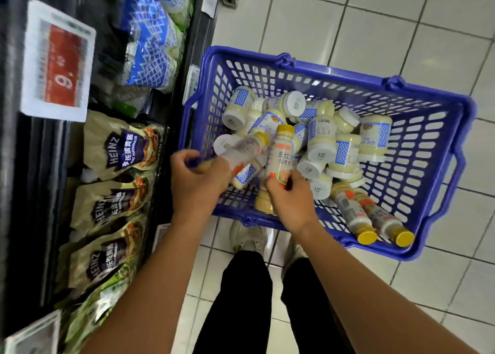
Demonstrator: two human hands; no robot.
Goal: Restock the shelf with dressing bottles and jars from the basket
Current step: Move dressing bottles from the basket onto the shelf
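Blue plastic basket [348, 84] on tiled floor [401, 18], full of white-lidded dressing jars [321, 139]. Left hand [197, 182] wraps a blurred yellow-capped bottle [242, 152] at the basket's 8 o'clock edge. Right hand [288, 201] pinches the base of a second bottle [281, 155] just beside it, cap toward 12. Two spare bottles [353, 214] lie in the 5 o'clock corner. Shelf [32, 166] with Heinz mayonnaise pouches [120, 150] sits at 9 o'clock of both hands.

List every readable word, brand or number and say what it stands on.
"HEINZ": pouches on the shelf.
"MAYONNAISE": small print on the same pouches.
"9": red price tag.
Too blurred to read: jar lids, bottle labels.
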